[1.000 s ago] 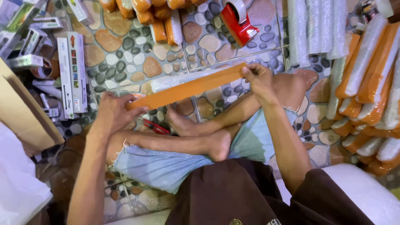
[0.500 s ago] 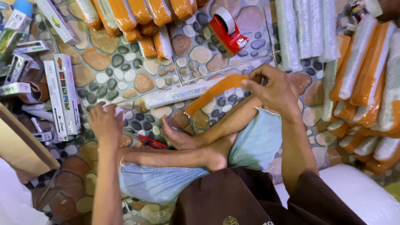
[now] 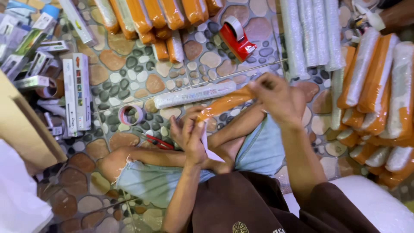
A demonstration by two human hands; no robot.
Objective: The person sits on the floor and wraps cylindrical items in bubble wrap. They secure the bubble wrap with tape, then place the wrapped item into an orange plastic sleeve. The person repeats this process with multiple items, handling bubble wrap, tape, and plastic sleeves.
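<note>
Hands first: I count two, both on one orange roll [image 3: 224,103]. My left hand [image 3: 189,133] pinches the roll's lower end between fingers and thumb; my right hand [image 3: 276,97] is clenched around its upper end. The roll hangs above my crossed legs, clear of the pebble floor [image 3: 129,82]. Its long axis runs from the left hand up to the right hand, rising a little toward the right, so it points at the right-hand stacks.

Left of the left hand lies one small tape ring [image 3: 130,114] on the floor, and farther left two long flat boxes [image 3: 76,90] side by side. Just below the left hand I see one red-handled tool [image 3: 159,141], partly hidden by my wrist. Above the roll, nearly parallel to it, lies one roll in bubble wrap [image 3: 194,95]. Above the right hand stands one red tape dispenser [image 3: 236,39]. Beyond the right hand are about four clear wrapped rolls [image 3: 310,34], then a heap of orange wrapped rolls [image 3: 379,86] too overlapped to count.
</note>
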